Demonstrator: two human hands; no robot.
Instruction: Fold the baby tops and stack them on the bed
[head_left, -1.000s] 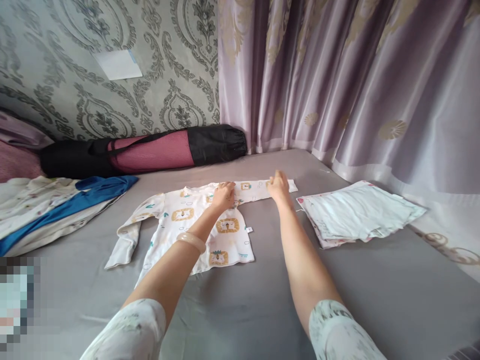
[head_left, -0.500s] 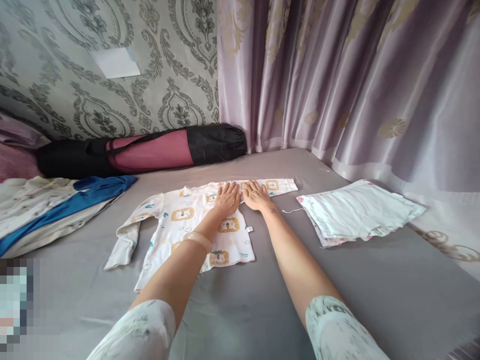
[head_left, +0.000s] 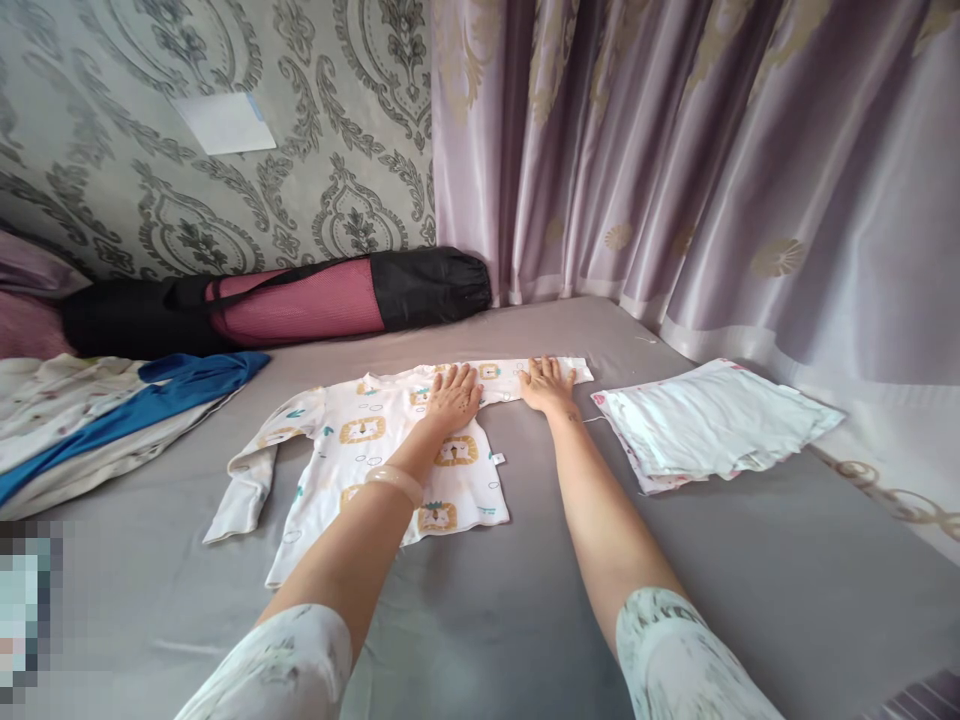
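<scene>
A small white long-sleeved shirt [head_left: 397, 440] with lion-face prints lies spread on the grey bed sheet [head_left: 480, 620]. My left hand [head_left: 453, 398] rests flat on the shirt near its right shoulder, fingers spread. Farther out, my right hand [head_left: 547, 384] presses flat on the outstretched right sleeve, close to the cuff, with its fingers apart. The shirt's left sleeve is bent downward at the elbow. A small white label sticks out from the right side seam. My left forearm covers part of the shirt's front.
To the right lies a stack of folded white cloths [head_left: 720, 420]. At the left is a pile of clothes [head_left: 75, 420] with a blue piece. A black and pink rolled bag [head_left: 300, 300] lies along the patterned wall [head_left: 360, 130]; purple curtains [head_left: 645, 150] hang behind.
My right hand has slid rightward along the sleeve from beside my left hand toward the cuff. My left hand has stayed in place on the shirt.
</scene>
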